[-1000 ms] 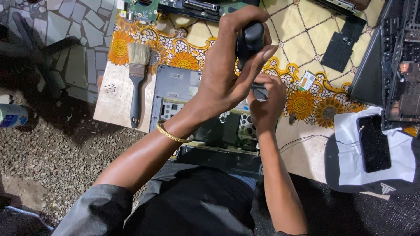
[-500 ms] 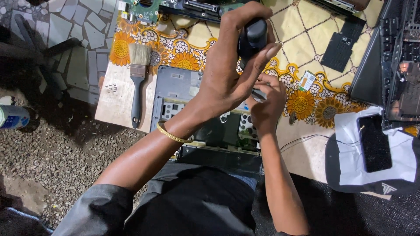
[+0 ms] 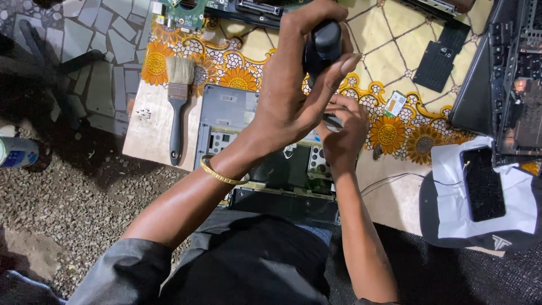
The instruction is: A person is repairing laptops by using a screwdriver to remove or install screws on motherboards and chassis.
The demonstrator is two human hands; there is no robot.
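Left hand [image 3: 293,90] raised at upper centre of the frame, fingers curled shut around a black screwdriver handle [image 3: 323,45], thumb pressed along its right side, a thin gold bangle [image 3: 221,174] on the wrist. Right hand [image 3: 341,133] just below and right of it, closed in a loose fist around the lower end of the tool; what sits between those fingertips is hidden. Both held over an opened grey laptop base [image 3: 226,116] at centre frame, its lower edge resting against dark trousers [image 3: 248,260] at bottom centre, grey sleeve [image 3: 121,271] at lower left. Gravel ground [image 3: 73,197] at left, with the end of a spray can [image 3: 17,152] at the far left edge. Beside the laptop base, to its left, a paintbrush [image 3: 176,107] with a black handle and pale bristles, lying on a pale board [image 3: 149,130], bristles pointing to the top of the frame. At lower right, a dark phone [image 3: 484,183] lying on white paper [image 3: 457,209] over a black pad. Further up, a yellow cloth with orange sunflower print [image 3: 389,68] under everything; on it a small green and white card [image 3: 395,103] just right of the right hand, and a flat black panel [image 3: 440,56] further toward upper right. Another dismantled laptop [image 3: 508,73] along the right edge. At the top edge, a green circuit board [image 3: 183,14] at upper left and more dark parts beside it. Broken stone paving [image 3: 96,51] at upper left.
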